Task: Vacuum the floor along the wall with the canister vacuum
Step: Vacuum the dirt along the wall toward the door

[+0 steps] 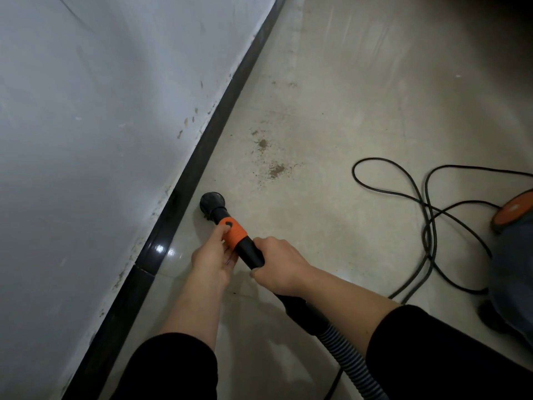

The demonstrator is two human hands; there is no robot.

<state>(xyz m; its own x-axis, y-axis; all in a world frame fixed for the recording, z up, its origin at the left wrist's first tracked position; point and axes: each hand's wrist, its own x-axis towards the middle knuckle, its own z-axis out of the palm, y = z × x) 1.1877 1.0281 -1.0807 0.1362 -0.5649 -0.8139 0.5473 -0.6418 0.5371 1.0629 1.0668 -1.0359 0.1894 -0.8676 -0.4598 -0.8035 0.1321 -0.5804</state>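
From the head camera, looking down: a person holds the vacuum's black tube (250,252) with both hands. The right hand (278,268) is wrapped tight around the tube, farther back. The left hand (215,256) is up front, with its fingers curled on the orange ring (234,230) of the tube. Both hands are closed on it.

The round brush head (212,202) at the tip of the tube sits on the floor (346,96), just beside the dark strip (219,122) at the bottom of the wall (101,111). I cannot tell if it touches the strip. The ribbed hose (350,368) runs back under the right arm. The canister vacuum (516,215) is at the right edge – only an orange and grey bit of it shows. Its black cord (427,203) lies in loops on the floor, well apart from the brush.

How much is done? The floor close to the person looks shiny and has little dirt on it, so I think that part may be finished. Ahead of the brush there are brown dirt patches (275,170) – a few of them, near the wall but not right against it. More small specks go on up along the strip. So it looks like a good part of the floor along the wall is still to do, and the brush has not reached the dirt yet.
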